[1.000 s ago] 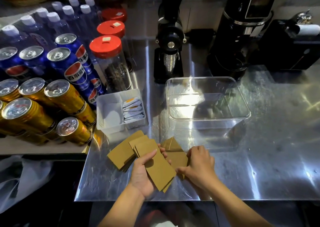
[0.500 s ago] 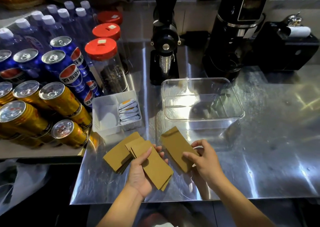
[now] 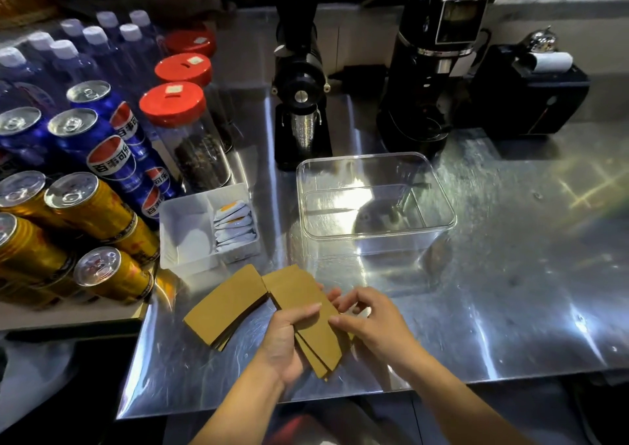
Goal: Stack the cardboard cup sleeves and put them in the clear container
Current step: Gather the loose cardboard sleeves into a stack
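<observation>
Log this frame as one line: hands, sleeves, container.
left hand: holds sleeve stack | right hand: fingers on stack | loose sleeves: on counter, left | clear container: no sleeves inside

The left hand (image 3: 284,344) and right hand (image 3: 372,325) grip a stack of flat brown cardboard cup sleeves (image 3: 308,312). A rectangular clear plastic container (image 3: 439,199) sits beyond on the shiny steel desk (image 3: 510,291).

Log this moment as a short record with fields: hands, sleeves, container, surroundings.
left hand: holds a stack of sleeves
right hand: fingertips on the same stack
loose sleeves: pile lying on the steel counter, left of the hands
clear container: open, empty, behind the hands
white tray: sachets in its right compartment
</observation>
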The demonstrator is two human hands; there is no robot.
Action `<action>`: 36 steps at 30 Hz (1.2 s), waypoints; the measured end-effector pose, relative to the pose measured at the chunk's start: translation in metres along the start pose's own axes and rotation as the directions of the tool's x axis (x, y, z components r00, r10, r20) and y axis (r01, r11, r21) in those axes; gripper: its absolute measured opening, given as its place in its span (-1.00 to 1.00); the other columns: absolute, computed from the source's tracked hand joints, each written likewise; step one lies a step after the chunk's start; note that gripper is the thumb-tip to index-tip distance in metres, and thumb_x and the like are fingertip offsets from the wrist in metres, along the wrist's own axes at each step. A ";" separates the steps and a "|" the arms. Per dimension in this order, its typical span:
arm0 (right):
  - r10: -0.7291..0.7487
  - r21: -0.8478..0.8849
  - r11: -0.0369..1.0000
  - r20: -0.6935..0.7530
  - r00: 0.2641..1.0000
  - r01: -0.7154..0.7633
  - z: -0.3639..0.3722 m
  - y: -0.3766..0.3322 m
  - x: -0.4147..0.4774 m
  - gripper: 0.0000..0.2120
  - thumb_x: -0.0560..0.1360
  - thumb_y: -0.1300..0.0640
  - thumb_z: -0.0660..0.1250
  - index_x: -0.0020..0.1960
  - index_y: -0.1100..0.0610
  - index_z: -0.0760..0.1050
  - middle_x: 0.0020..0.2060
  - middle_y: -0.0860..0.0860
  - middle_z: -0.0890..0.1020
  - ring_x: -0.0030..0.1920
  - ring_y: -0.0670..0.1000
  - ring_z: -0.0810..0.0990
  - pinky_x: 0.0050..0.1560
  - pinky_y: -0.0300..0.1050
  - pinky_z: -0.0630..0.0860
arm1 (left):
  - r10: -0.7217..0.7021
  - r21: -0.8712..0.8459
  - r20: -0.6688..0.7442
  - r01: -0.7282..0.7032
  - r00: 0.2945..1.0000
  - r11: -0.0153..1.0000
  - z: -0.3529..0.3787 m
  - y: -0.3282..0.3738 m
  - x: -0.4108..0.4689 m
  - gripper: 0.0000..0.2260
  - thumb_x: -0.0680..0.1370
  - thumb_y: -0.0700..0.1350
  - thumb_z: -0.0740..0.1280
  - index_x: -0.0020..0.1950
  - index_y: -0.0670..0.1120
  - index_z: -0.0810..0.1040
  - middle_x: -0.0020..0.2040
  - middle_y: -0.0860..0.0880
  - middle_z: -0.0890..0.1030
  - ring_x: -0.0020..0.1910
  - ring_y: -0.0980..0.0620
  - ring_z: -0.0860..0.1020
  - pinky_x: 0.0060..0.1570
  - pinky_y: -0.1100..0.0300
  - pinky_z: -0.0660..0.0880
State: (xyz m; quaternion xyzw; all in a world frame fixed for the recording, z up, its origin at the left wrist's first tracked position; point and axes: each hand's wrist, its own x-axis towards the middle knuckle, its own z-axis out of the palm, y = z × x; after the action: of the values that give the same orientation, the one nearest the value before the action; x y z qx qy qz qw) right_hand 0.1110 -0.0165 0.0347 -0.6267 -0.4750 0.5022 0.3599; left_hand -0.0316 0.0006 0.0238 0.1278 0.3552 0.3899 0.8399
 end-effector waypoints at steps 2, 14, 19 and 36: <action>-0.068 -0.114 0.991 -0.045 0.997 0.063 -0.009 -0.001 0.002 -0.76 0.29 0.19 0.50 -0.22 -0.04 0.46 -0.10 0.00 0.59 -0.15 -0.20 0.50 -0.21 -0.52 0.38 | 0.034 0.215 -0.029 -0.027 0.999 0.976 0.000 0.005 0.001 -0.74 0.24 -0.33 0.35 -0.10 -0.22 0.62 -0.15 -0.25 0.64 -0.27 -0.15 0.64 -0.18 -0.01 0.58; -0.388 -0.213 0.876 0.223 0.894 0.433 -0.043 -0.010 0.013 -0.41 0.36 0.25 0.44 0.09 -0.39 0.37 -0.04 -0.30 0.56 0.03 -0.28 0.51 0.07 -0.47 0.38 | -0.221 0.858 0.127 0.005 0.967 0.513 0.029 0.025 0.008 -0.65 0.32 -0.27 0.38 0.09 -0.12 0.49 -0.19 -0.08 0.65 -0.13 -0.21 0.54 -0.09 -0.11 0.45; -0.322 -0.195 0.903 0.284 0.903 0.383 -0.054 0.001 0.010 -0.55 0.34 0.28 0.43 -0.06 -0.27 0.47 -0.17 -0.26 0.61 -0.08 -0.20 0.58 -0.03 -0.31 0.51 | -0.219 0.893 0.081 0.026 0.972 0.448 0.034 0.018 0.012 -0.43 0.37 -0.30 0.45 0.29 -0.08 0.29 0.15 -0.24 0.53 -0.03 -0.10 0.57 0.06 -0.03 0.54; -0.008 0.359 0.932 -0.130 0.991 0.055 -0.066 0.069 0.002 -0.66 0.34 0.48 0.35 -0.17 0.04 0.52 -0.26 0.02 0.61 -0.10 0.07 0.55 0.17 0.34 0.45 | 0.315 0.501 -0.083 -0.234 0.945 0.833 0.018 -0.038 0.031 -0.70 0.33 0.02 0.49 -0.01 -0.03 0.55 -0.09 -0.04 0.56 -0.08 0.06 0.53 -0.02 0.11 0.54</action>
State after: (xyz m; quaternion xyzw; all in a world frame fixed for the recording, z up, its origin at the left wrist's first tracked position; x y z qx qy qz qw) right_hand 0.1912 -0.0333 -0.0146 -0.5725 -0.3605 0.5346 0.5064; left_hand 0.0168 -0.0003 0.0026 0.3517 0.4863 0.4142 0.6843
